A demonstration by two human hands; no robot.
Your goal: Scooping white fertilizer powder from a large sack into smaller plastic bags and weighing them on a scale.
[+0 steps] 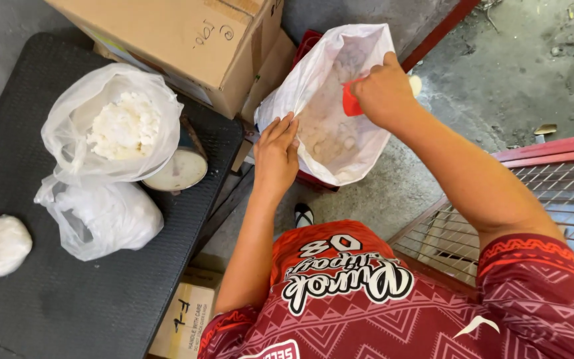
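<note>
The sack's (340,133) near rim is pinched open by the left hand (276,149). Just beyond, a red scoop (351,100) is gripped in the closed right hand (383,93), held inside the sack's mouth over white powder. To the left, on the black desk (68,299), tied bags (101,216) and an open bag (111,126) of powder on a scale (181,169) are seen. Farthest, a carton (187,40) is set.

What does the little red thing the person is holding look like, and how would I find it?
Start at the big white sack standing open on the floor beside the black table. The right hand reaches into its mouth while the left hand holds its rim. The red scoop sits in the right hand's fingers, the only bright red thing among white bags.
</note>
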